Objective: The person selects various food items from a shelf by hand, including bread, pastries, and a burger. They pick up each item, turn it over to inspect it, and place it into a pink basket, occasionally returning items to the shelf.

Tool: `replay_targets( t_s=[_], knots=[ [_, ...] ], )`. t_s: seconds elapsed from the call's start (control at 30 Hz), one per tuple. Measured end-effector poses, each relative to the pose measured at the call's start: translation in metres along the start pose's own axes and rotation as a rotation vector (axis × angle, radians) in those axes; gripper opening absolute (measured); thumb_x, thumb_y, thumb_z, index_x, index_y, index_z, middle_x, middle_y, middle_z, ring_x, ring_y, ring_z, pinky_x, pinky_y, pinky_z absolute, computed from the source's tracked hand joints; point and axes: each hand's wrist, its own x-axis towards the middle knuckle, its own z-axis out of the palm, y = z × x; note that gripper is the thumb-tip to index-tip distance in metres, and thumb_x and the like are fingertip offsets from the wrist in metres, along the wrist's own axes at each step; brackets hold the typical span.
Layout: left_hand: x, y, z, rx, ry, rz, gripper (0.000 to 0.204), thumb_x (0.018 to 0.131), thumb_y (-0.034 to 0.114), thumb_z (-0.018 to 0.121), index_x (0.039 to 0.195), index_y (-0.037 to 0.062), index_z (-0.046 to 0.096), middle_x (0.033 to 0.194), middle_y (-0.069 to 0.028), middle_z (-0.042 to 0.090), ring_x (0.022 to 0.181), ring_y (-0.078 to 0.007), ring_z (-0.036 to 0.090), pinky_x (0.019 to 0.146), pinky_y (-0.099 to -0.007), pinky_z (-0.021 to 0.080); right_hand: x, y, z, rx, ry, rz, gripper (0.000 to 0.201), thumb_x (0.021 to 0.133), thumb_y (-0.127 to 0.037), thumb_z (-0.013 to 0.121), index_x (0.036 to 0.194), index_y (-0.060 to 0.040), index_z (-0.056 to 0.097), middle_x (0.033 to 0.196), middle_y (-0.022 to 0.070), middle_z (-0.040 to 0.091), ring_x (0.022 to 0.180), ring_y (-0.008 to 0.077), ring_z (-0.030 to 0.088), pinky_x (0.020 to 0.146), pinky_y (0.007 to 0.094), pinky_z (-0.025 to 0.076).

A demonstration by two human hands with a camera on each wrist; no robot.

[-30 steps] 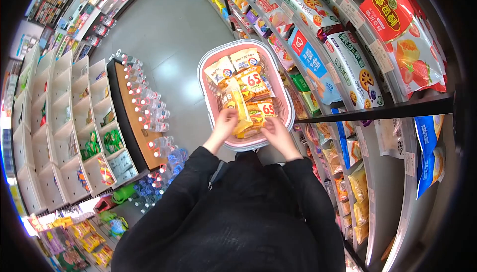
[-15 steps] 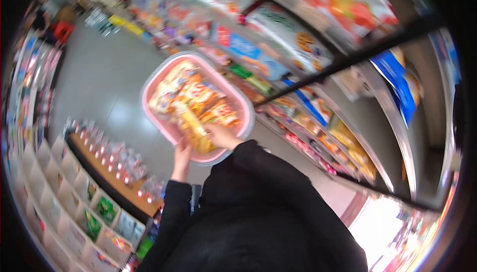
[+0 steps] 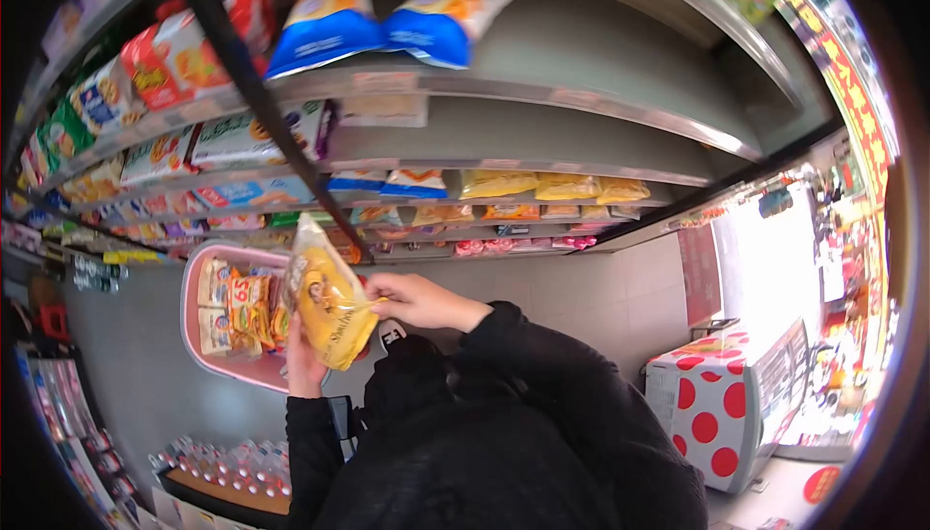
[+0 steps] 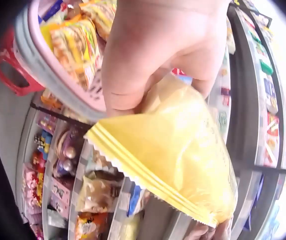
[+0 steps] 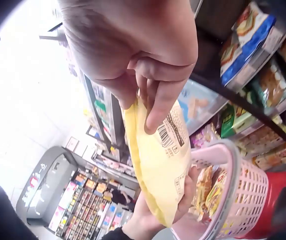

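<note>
Both my hands hold a yellow, pillow-shaped food bag, raised over the near side of a pink basket. My left hand grips one side of it; in the left wrist view its fingers curl in against the bag. My right hand pinches the opposite edge between thumb and fingers. The right wrist view shows the bag's pale back with a barcode, the left hand beneath. Inside the basket lie several packaged snacks, partly hidden behind the bag.
Shelves of packaged food run along the far side, with blue-and-white bags up high and yellow bags lower. Bottles stand on a low platform at lower left. A red-dotted white cabinet stands right, near a bright doorway.
My view has swung right toward the shelves and doorway. Both hands have lifted the yellow bag from among the snacks in the basket, which now sits further left in view.
</note>
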Motion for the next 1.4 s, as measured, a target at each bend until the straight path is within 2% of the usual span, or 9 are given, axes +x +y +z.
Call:
replay_targets(
  t_s=[0.13,0.17,0.47,0.57,0.8,0.9,1.0,1.27,1.4],
  knots=[
    [0.018,-0.065,0.061,0.143,-0.09,-0.174,0.043,0.086,0.028,0.046,0.121,0.0033,0.037,0.12,-0.0139,0.045,0.109,-0.0291,0.045,0.091,-0.0449,0.038,-0.101,0.013,-0.065,0.083,0.157,0.074,0.007,0.083,-0.006,0.05,0.086,-0.0039,0.044,0.075,0.0009,0.05,0.072,0.0072,0.05,0.067,0.0224,0.043],
    [0.016,-0.088,0.086,0.239,-0.106,-0.054,0.041,0.086,0.022,0.049,0.12,0.002,0.039,0.116,-0.0155,0.047,0.108,-0.0297,0.046,0.089,-0.045,0.04,-0.128,0.022,-0.082,0.081,0.219,0.102,0.007,0.083,-0.005,0.05,0.086,-0.0034,0.045,0.076,0.0009,0.051,0.073,0.0073,0.051,0.068,0.0225,0.044],
    [0.043,-0.259,0.197,0.559,-0.355,-0.376,0.035,0.084,0.012,0.051,0.116,0.0007,0.041,0.111,-0.0094,0.051,0.101,-0.0184,0.051,0.085,-0.0316,0.043,-0.358,0.069,-0.148,0.093,0.601,0.194,0.012,0.08,-0.003,0.054,0.089,0.0002,0.046,0.084,0.0046,0.055,0.079,0.011,0.056,0.073,0.024,0.046],
    [0.052,-0.298,0.245,0.683,-0.525,-0.434,0.037,0.084,0.011,0.051,0.118,0.001,0.039,0.113,-0.0082,0.049,0.102,-0.0164,0.049,0.086,-0.0299,0.042,-0.398,0.068,-0.15,0.373,0.794,0.261,0.019,0.081,-0.004,0.054,0.098,-0.0008,0.045,0.087,0.0063,0.057,0.077,0.0122,0.057,0.068,0.0238,0.047],
    [0.087,-0.378,0.316,0.724,-0.712,-0.645,0.037,0.084,0.01,0.048,0.118,0.0009,0.039,0.112,-0.0075,0.049,0.102,-0.0157,0.049,0.087,-0.0286,0.04,-0.439,0.087,-0.179,0.551,1.132,0.18,0.035,0.083,-0.005,0.05,0.116,0.0016,0.038,0.092,0.0092,0.057,0.07,0.0131,0.057,0.062,0.0223,0.047],
    [0.113,-0.409,0.341,0.694,-0.65,-0.695,0.035,0.085,0.012,0.045,0.118,0.0019,0.04,0.114,-0.007,0.049,0.103,-0.0171,0.049,0.088,-0.0308,0.04,-0.442,0.076,-0.21,0.846,1.431,-0.176,0.028,0.085,-0.006,0.047,0.111,0.0028,0.042,0.095,0.0105,0.056,0.08,0.0139,0.056,0.065,0.022,0.048],
    [0.139,-0.44,0.366,0.626,-0.633,-0.633,0.033,0.085,0.011,0.045,0.116,0.0018,0.042,0.112,-0.0075,0.049,0.101,-0.018,0.05,0.085,-0.0316,0.042,-0.446,0.091,-0.253,1.113,1.39,-0.309,0.024,0.084,-0.006,0.049,0.106,0.0031,0.045,0.094,0.0122,0.057,0.08,0.0165,0.057,0.068,0.0246,0.049],
    [0.208,-0.498,0.406,0.516,-0.563,-0.552,0.029,0.084,0.009,0.047,0.111,-0.0002,0.043,0.108,-0.0084,0.05,0.101,-0.0189,0.048,0.089,-0.0328,0.039,-0.404,0.08,-0.352,1.119,1.316,-0.137,0.024,0.084,-0.016,0.052,0.101,0.0013,0.047,0.091,0.0099,0.058,0.08,0.0183,0.058,0.065,0.0252,0.047],
    [0.246,-0.522,0.406,0.43,-0.46,-0.757,0.032,0.084,0.013,0.05,0.112,-0.0001,0.043,0.111,-0.0085,0.049,0.103,-0.0183,0.046,0.093,-0.0317,0.033,-0.393,0.085,-0.392,1.093,1.343,-0.132,0.023,0.084,-0.016,0.053,0.099,0.0007,0.048,0.087,0.0084,0.058,0.078,0.0178,0.057,0.065,0.0254,0.046]
  ],
)
